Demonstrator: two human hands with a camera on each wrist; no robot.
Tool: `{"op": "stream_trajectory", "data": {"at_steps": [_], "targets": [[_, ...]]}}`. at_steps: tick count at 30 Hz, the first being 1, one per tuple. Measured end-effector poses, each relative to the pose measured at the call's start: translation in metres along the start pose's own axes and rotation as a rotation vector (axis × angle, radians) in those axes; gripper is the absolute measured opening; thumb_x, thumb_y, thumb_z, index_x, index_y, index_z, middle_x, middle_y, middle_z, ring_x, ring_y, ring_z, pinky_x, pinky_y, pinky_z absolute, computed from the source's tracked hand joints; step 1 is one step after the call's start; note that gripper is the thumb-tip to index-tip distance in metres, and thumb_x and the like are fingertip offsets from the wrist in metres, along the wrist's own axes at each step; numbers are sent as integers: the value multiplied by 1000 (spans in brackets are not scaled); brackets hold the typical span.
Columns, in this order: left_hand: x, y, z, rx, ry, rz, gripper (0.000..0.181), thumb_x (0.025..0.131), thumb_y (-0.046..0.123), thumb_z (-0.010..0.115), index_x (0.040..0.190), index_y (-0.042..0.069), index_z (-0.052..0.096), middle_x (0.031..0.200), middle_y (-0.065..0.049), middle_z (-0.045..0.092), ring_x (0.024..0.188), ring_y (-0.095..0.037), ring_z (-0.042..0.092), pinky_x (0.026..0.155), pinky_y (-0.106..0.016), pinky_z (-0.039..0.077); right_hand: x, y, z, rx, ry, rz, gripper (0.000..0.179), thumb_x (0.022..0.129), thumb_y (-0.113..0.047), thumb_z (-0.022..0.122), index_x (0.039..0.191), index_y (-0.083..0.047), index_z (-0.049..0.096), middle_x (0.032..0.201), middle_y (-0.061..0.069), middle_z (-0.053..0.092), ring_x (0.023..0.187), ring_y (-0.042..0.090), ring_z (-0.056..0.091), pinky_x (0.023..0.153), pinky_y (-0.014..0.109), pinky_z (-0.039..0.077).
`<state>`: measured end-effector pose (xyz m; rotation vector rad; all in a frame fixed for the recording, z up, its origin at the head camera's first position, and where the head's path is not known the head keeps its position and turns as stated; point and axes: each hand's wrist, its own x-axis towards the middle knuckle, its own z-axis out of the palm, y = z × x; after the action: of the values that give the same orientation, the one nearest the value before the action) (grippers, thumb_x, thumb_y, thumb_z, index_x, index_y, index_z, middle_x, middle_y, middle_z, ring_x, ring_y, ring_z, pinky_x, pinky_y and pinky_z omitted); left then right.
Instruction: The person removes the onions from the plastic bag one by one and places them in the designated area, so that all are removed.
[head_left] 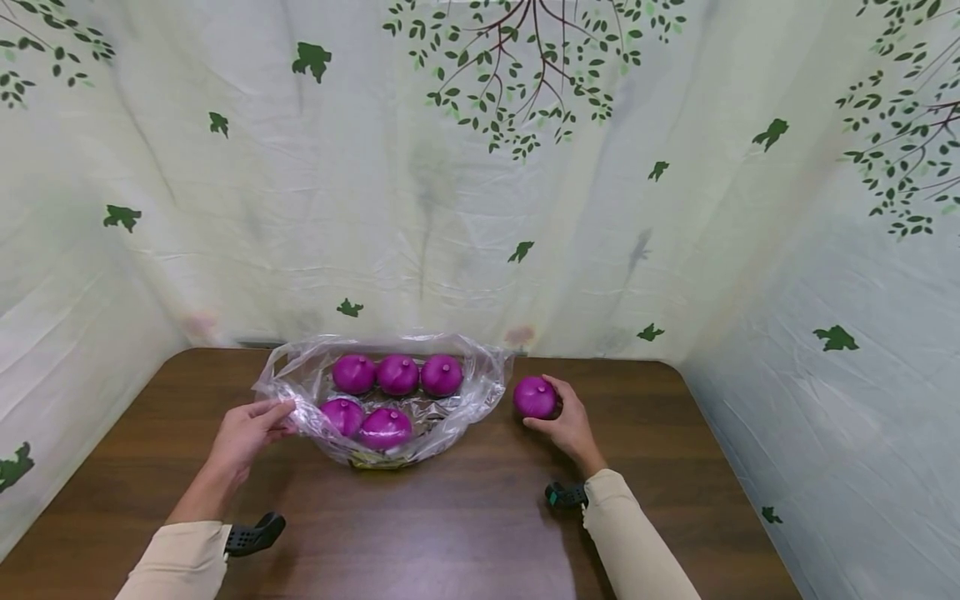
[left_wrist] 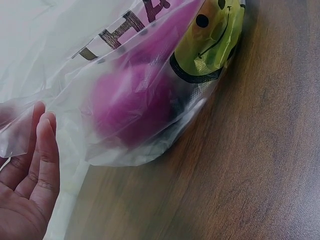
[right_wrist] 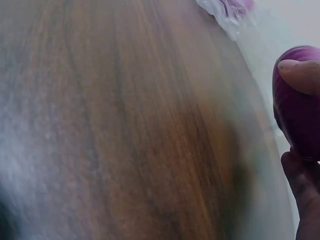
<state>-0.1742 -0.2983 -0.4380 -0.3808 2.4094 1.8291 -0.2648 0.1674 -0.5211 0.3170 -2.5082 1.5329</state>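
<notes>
A clear plastic bag (head_left: 480, 400) lies open-mouthed at the back of the table, with several purple onions (head_left: 398, 375) inside. Its left edge is pinched between the thumb and fingers of my left hand (head_left: 243, 437). In the left wrist view, black lettering and a yellow smiley print show on the bag (left_wrist: 125, 155), over a blurred onion (left_wrist: 132, 105). To the right of the bag, my right hand (head_left: 566, 423) grips a single purple onion (head_left: 535, 397) between thumb and fingers. The right wrist view shows the thumb across this onion's ridged side (right_wrist: 295, 120).
The brown wooden table (head_left: 450, 533) ends at a pale curtain (head_left: 360, 208) printed with leaves and branches, which also hangs along both sides. Black wrist straps (head_left: 255, 535) sit at the cuffs of the cream sleeves (head_left: 633, 533).
</notes>
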Motion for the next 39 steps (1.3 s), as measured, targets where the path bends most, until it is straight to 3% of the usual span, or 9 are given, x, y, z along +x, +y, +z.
{"op": "stream_trajectory", "data": {"at_steps": [12, 24, 33, 39], "targets": [[0, -1, 0, -14, -3, 5, 63, 96, 41, 56, 128, -14, 51, 82, 8, 63, 79, -9, 65, 76, -15, 52, -2, 6, 1, 17, 0, 80, 78, 68, -1, 85, 135, -2, 45, 135, 21, 48, 123, 39, 46, 102, 56, 38], [2, -2, 1, -1, 0, 17, 64, 96, 41, 56, 128, -14, 50, 84, 7, 63, 80, -9, 64, 75, -14, 51, -1, 15, 3, 103, -19, 102, 81, 68, 2, 84, 136, -2, 41, 134, 24, 47, 124, 39, 46, 102, 54, 39], [2, -2, 1, -13, -3, 19, 62, 96, 39, 57, 127, -15, 50, 83, 7, 63, 79, -9, 65, 76, -16, 52, -4, 17, 2, 27, -47, 84, 83, 69, -6, 86, 140, -5, 43, 136, 20, 43, 126, 40, 43, 104, 58, 35], [1, -1, 2, -14, -2, 16, 61, 97, 38, 57, 127, -14, 51, 83, 8, 63, 80, -10, 65, 77, -17, 53, -6, 17, 2, 61, -56, 117, 82, 67, -4, 87, 135, -4, 42, 135, 22, 44, 125, 40, 44, 103, 57, 36]]}}
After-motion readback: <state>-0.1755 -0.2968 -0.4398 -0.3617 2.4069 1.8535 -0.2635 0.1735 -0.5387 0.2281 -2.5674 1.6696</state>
